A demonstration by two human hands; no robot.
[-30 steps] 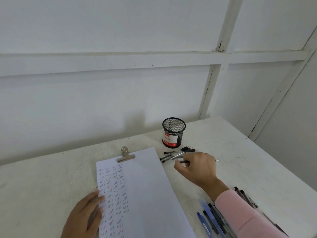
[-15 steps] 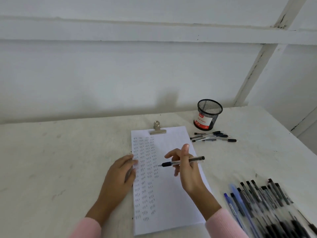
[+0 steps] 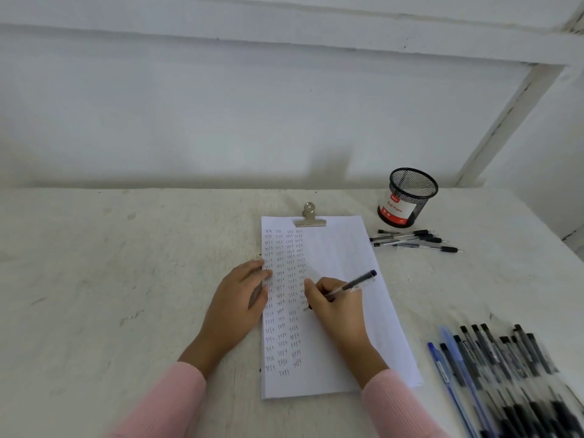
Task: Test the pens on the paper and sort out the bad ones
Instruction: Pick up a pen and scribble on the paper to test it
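- The pen [image 3: 350, 284] is sitting in the right hand [image 3: 335, 308], whose fingers are curling round its lower barrel in a writing grip. Its tip seems to be meeting the paper [image 3: 341, 248] just right of the written columns, about halfway down the sheet.
- The left hand [image 3: 240, 298] is lying flat, fingers straight, pressing on the paper's left edge.
- A test stroke may be landing too close to the existing marks, which would make a faint line hard to judge. The blank right half of the paper is offering cleaner ground.
- Only the clip [image 3: 309, 218] at the paper's top and the flat left hand are holding the sheet. If that hand lifts, the lower part is likely to skid or crease under the stroke.
- Two groups are lying right of the paper: a small cluster of pens [image 3: 410, 240] off its upper right corner, by the mesh cup [image 3: 410, 197], and a long row of pens [image 3: 505, 358] off its lower right corner. Dropping this pen in the wrong group would be spoiling the sort.
- The right sleeve is crossing the paper's lower right part near the long row, so a wide swing could set those pens rolling.
- The table [image 3: 126, 279] is ending beyond the pens to the paper's right, while the freest room is lying left of the paper.
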